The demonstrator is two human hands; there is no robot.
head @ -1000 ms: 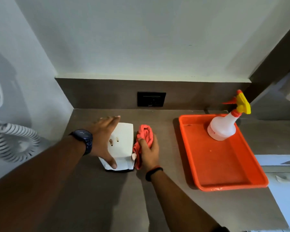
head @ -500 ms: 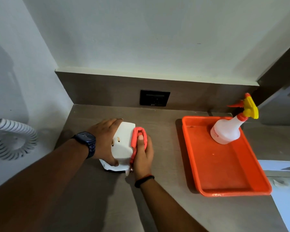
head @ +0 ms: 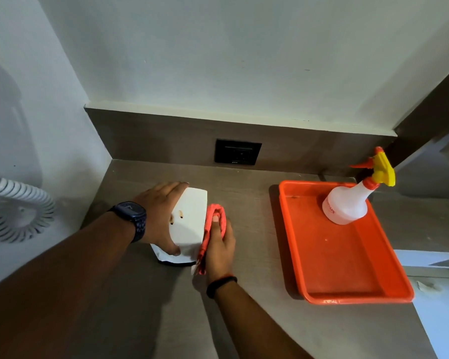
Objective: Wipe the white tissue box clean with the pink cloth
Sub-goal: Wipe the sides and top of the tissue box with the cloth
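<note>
**Wiping R side of tissue box, mid-stroke**

White tissue box [head: 189, 224] sits on the bench toward the back-left corner, near the L wall, well apart from the front edge. Two small brown marks on its top face, not yet wiped.

Pink cloth [head: 214, 229] bunched & pressed vs the box's R side face, touching it along most of that side. R hand [head: 219, 244] closed around the cloth, thumb on top. L hand [head: 161, 216] lies flat & spread over the box's L part, fingers draped toward the back edge, thumb at the near corner; bracing, not gripping anything.

Change vs 1 s ago: cloth was beside the box w/ a slight gap, hand further back; now it's tight on the side face & the hand sits nearer the front. Reads as a stroke along the R side in progress. L hand barely shifted.

Meaning: side face getting covered; top w/ marks prob still to do, so task partway.

Further out: orange tray [head: 347, 288] at the bench's R side, spray bottle [head: 347, 203] in its back corner. Socket [head: 237, 151] on the back panel. Coiled cord [head: 16, 208] on L wall.
</note>
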